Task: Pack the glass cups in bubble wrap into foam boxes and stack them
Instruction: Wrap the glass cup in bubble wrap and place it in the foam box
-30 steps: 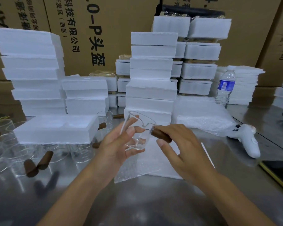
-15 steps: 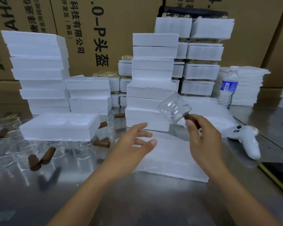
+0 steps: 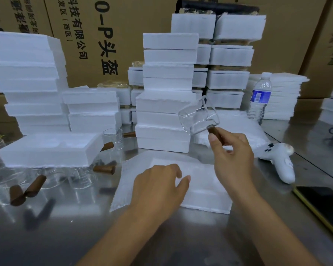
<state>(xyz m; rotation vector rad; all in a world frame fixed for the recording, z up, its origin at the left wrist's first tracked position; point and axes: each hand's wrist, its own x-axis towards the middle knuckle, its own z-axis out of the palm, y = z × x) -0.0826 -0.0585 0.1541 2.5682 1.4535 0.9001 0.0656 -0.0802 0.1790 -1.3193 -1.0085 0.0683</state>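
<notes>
Pinching its handle, right hand holds a tilted glass cup.

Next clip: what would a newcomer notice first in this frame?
The clear glass cup is raised mid-frame and tilted, its brown handle pinched by the right hand. Below it the left hand rests on a white bubble wrap sheet spread on the metal table. Behind, stacks of white foam boxes stand against cardboard cartons, with more glass cups at the left.
</notes>
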